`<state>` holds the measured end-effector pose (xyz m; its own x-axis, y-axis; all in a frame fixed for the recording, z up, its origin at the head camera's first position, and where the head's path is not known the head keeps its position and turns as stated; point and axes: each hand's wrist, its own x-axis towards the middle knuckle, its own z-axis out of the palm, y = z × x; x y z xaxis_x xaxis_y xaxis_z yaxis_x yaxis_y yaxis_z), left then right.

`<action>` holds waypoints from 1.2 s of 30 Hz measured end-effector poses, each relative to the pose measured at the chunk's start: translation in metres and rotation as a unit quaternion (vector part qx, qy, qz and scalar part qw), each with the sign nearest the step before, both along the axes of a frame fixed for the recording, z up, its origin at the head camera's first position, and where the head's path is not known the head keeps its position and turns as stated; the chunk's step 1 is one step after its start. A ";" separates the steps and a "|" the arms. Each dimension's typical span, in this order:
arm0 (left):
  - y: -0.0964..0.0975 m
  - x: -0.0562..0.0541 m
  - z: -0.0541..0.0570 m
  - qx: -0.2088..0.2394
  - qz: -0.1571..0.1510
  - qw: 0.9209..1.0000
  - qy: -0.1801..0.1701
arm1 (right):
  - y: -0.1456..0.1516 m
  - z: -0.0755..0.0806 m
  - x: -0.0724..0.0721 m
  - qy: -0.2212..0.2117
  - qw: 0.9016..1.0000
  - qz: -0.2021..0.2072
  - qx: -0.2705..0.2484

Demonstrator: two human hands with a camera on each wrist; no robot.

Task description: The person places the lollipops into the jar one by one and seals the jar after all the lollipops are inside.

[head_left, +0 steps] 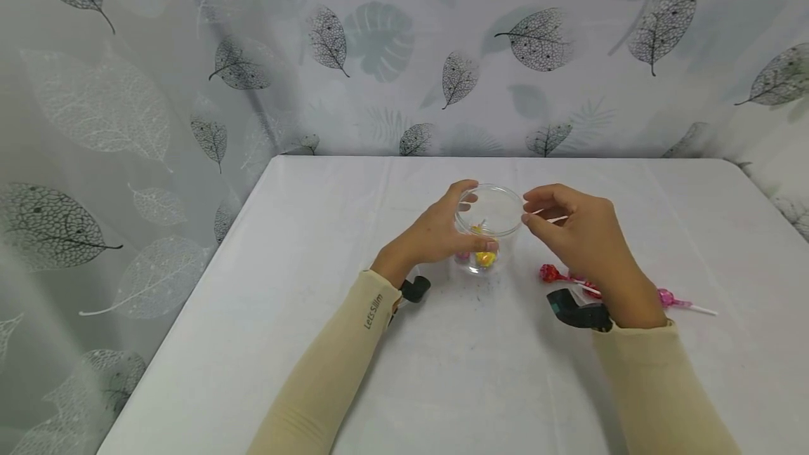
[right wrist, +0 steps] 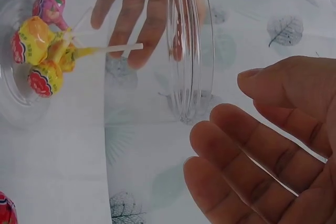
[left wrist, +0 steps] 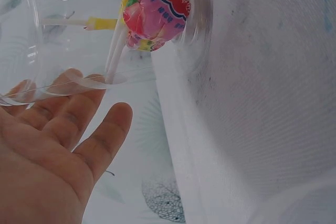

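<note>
White table (head_left: 468, 385), leafy cloth (head_left: 404, 90) behind. Left hand (head_left: 439, 230) grips a clear jar (head_left: 489, 220); right hand (head_left: 578, 230) has loose, bent fingers beside it.

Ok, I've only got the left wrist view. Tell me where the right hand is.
Observer: The head view shows the right hand beside the rim of the clear jar, across from the left hand.
Operator: Now tell me what lies around that right wrist.
Observer: In the head view, a red lollipop and a pink lollipop lie on the table, one on either side of it.
</note>
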<state>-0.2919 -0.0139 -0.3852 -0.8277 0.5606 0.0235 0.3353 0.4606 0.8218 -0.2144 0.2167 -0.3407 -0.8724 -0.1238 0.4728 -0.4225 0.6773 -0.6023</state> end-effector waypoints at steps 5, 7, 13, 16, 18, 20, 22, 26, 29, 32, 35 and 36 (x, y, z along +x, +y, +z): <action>0.000 -0.001 -0.001 -0.003 0.002 1.000 0.008 | 0.009 0.002 -0.001 -0.080 0.996 -0.014 0.033; 0.000 -0.001 -0.001 -0.004 0.002 1.000 0.009 | 0.014 0.002 -0.003 -0.148 0.987 -0.010 0.056; -0.002 -0.001 0.000 -0.005 -0.004 1.000 0.006 | 0.026 -0.003 -0.012 -0.323 0.932 0.025 0.166; -0.002 -0.001 0.000 -0.006 -0.006 1.000 0.006 | 0.029 -0.007 -0.015 -0.360 0.911 0.035 0.197; -0.002 -0.001 0.000 -0.008 -0.006 1.000 0.006 | 0.031 -0.010 -0.016 -0.376 0.902 0.038 0.207; -0.002 -0.002 0.000 -0.009 -0.007 1.000 0.007 | 0.033 -0.013 -0.017 -0.384 0.897 0.036 0.217; -0.002 -0.002 0.000 -0.009 -0.008 1.000 0.007 | 0.035 -0.015 -0.017 -0.388 0.894 0.033 0.223; -0.001 -0.002 0.000 -0.006 -0.011 1.000 0.007 | 0.037 -0.019 -0.017 -0.390 0.893 0.021 0.223; -0.001 -0.001 0.000 -0.002 -0.011 1.000 0.006 | 0.038 -0.021 -0.016 -0.393 0.893 0.013 0.219; -0.001 -0.002 0.000 -0.004 -0.010 1.000 0.005 | 0.040 -0.023 -0.016 -0.394 0.892 0.006 0.223; -0.001 -0.002 -0.001 -0.004 -0.009 1.000 0.004 | 0.040 -0.025 -0.017 -0.394 0.891 -0.001 0.226; -0.001 -0.002 -0.001 -0.004 -0.009 1.000 0.004 | 0.041 -0.025 -0.017 -0.391 0.892 -0.002 0.227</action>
<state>-0.2943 -0.0149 -0.3860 -0.8178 0.5750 0.0253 0.3496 0.4614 0.8154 -0.2312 0.2574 -0.3657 -0.9141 -0.1427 -0.3795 0.0105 0.9274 -0.3739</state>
